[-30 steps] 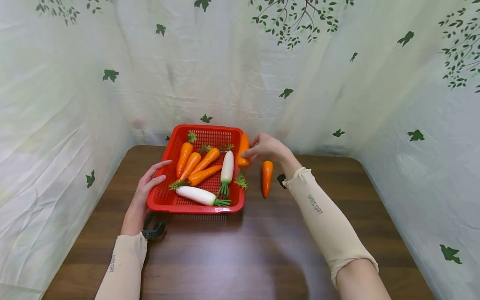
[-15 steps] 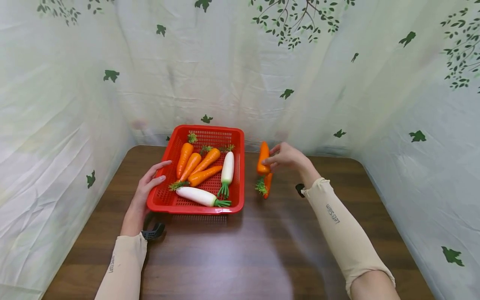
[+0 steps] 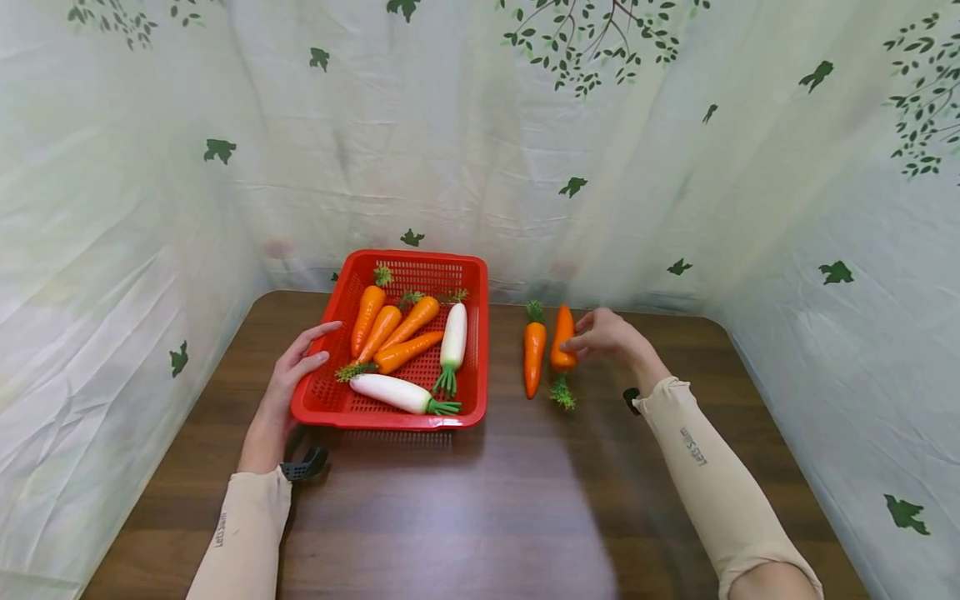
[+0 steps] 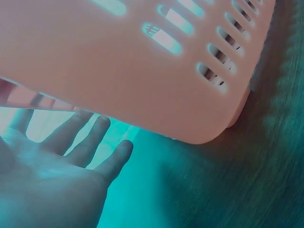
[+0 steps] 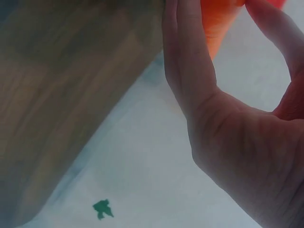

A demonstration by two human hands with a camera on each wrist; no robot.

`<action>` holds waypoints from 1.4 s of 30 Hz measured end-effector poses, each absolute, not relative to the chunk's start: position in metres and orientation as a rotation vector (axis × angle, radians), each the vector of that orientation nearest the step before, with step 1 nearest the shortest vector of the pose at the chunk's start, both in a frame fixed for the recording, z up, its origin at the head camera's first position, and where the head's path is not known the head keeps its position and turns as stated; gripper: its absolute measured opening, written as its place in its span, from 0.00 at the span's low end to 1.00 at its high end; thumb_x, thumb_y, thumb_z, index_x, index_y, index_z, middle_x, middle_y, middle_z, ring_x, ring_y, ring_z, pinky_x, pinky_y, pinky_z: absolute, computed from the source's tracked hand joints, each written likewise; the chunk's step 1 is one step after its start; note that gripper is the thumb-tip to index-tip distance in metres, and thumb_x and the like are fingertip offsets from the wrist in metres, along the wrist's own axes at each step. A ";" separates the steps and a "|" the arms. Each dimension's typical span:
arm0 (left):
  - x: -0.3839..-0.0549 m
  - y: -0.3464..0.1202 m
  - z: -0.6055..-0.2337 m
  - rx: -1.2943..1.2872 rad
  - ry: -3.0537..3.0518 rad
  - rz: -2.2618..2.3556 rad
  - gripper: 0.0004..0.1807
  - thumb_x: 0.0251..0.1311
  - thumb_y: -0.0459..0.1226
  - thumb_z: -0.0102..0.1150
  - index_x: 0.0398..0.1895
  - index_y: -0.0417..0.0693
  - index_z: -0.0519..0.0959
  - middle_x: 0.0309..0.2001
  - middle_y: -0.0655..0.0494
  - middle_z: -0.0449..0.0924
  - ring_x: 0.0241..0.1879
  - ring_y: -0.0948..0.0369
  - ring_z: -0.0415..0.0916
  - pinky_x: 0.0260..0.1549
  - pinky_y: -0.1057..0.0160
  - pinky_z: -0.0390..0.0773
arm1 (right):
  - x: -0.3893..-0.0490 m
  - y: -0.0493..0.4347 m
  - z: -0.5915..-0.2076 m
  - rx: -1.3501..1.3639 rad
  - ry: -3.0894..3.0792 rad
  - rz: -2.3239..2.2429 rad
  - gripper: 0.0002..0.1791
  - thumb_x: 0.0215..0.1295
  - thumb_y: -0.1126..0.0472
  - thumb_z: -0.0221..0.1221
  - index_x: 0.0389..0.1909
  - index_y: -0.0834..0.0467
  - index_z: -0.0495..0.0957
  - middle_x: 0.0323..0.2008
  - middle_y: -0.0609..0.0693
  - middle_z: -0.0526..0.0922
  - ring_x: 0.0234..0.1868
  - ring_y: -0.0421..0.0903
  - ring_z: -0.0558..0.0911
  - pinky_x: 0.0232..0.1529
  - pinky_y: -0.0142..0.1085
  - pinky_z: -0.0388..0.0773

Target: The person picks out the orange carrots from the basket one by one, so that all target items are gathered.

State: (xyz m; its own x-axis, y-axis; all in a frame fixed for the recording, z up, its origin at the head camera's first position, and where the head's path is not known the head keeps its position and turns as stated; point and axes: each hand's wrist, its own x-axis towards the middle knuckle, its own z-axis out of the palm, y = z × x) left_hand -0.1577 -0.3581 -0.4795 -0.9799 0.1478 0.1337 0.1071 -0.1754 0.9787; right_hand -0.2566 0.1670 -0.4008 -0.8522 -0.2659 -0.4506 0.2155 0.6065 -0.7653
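Note:
In the head view my right hand pinches an orange carrot between thumb and fingers, its leafy green end toward me. The right wrist view shows part of the same carrot between thumb and fingers. Just left of it a second carrot lies on the table, leaves pointing away. My left hand rests at the left rim of a red perforated basket, fingers mostly straight. Up close, its spread fingers reach to the basket's side.
Inside the basket lie several carrots and two white radishes, one upright along the right side and one across the front. A brown wooden table carries everything. A leaf-printed curtain encloses the back and sides.
My right hand has carried the carrot from the basket's right rim rightward, past the carrot on the table, and lowered it to that carrot's right. The left hand and basket have stayed put.

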 end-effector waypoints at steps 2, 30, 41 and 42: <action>-0.158 -0.359 -0.480 0.321 2.006 2.365 0.28 0.81 0.36 0.44 0.81 0.49 0.63 0.78 0.45 0.56 0.70 0.52 0.68 0.57 0.63 0.84 | -0.257 0.170 -0.406 -0.028 2.306 -1.177 0.39 0.67 0.61 0.71 0.70 0.75 0.64 0.47 0.65 0.88 0.46 0.58 0.91 0.64 0.58 0.80; -0.156 -0.359 -0.479 0.327 1.976 2.376 0.28 0.81 0.36 0.44 0.81 0.52 0.63 0.79 0.48 0.57 0.71 0.52 0.68 0.57 0.62 0.84 | -0.251 0.173 -0.425 0.070 2.374 -1.116 0.29 0.73 0.55 0.67 0.59 0.72 0.67 0.42 0.64 0.84 0.44 0.61 0.89 0.55 0.53 0.87; -0.157 -0.358 -0.480 0.316 2.002 2.373 0.28 0.80 0.35 0.44 0.81 0.49 0.63 0.78 0.44 0.56 0.71 0.50 0.67 0.56 0.63 0.85 | -0.251 0.158 -0.411 -0.007 2.744 -1.002 0.33 0.73 0.45 0.63 0.64 0.68 0.74 0.57 0.64 0.82 0.55 0.61 0.81 0.56 0.53 0.82; -0.157 -0.358 -0.480 0.316 2.006 2.370 0.28 0.80 0.35 0.44 0.81 0.49 0.63 0.78 0.44 0.56 0.71 0.49 0.66 0.56 0.63 0.85 | -0.252 0.156 -0.409 -0.007 2.754 -1.046 0.34 0.73 0.45 0.63 0.66 0.68 0.74 0.60 0.65 0.82 0.58 0.62 0.81 0.59 0.54 0.82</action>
